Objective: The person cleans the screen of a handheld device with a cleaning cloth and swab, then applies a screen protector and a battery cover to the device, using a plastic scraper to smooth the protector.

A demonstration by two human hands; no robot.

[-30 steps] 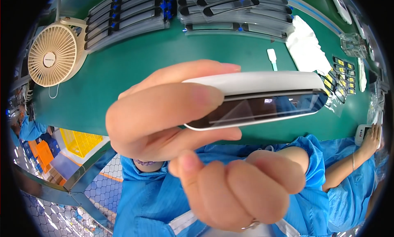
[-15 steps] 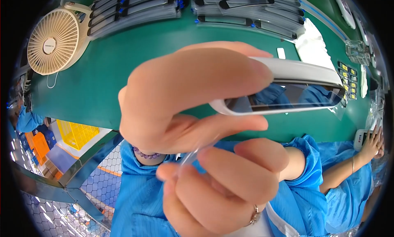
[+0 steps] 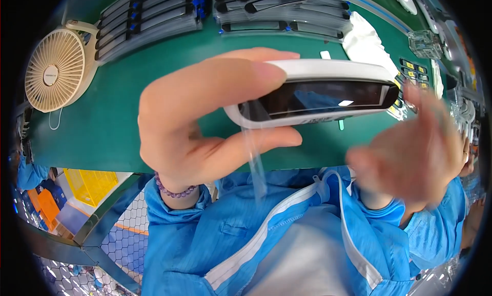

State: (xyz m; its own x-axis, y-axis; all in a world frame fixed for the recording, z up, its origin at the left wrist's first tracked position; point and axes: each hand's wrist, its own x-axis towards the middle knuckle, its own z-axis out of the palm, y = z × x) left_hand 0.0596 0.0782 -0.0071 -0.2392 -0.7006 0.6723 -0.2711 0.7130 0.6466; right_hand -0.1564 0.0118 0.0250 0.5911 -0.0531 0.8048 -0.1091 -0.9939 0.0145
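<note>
Two hands in view, both mine. My left hand (image 3: 171,114) is clenched on one rounded, white-rimmed device (image 3: 328,99), digits pressing above and below its left end. Device position: raised in front of me, over the green table (image 3: 97,129), long axis roughly left to right, glossy dark face turned toward me with reflections on it. A strip of clear film (image 3: 258,175) hangs at the device's left end, crossing in front of my lower digit; whether it adheres there I cannot tell. A beaded bracelet (image 3: 177,193) circles my left wrist.

My right hand (image 3: 410,152) is blurred, digits spread and released, just beside the device's right end; no object shows in it.

Surroundings: beige fan (image 3: 54,73) at left; two groups of black-framed clear pieces (image 3: 282,27) at the far side; white cloth (image 3: 366,45) far right, small yellow-marked dark pieces (image 3: 415,73) near it.
</note>
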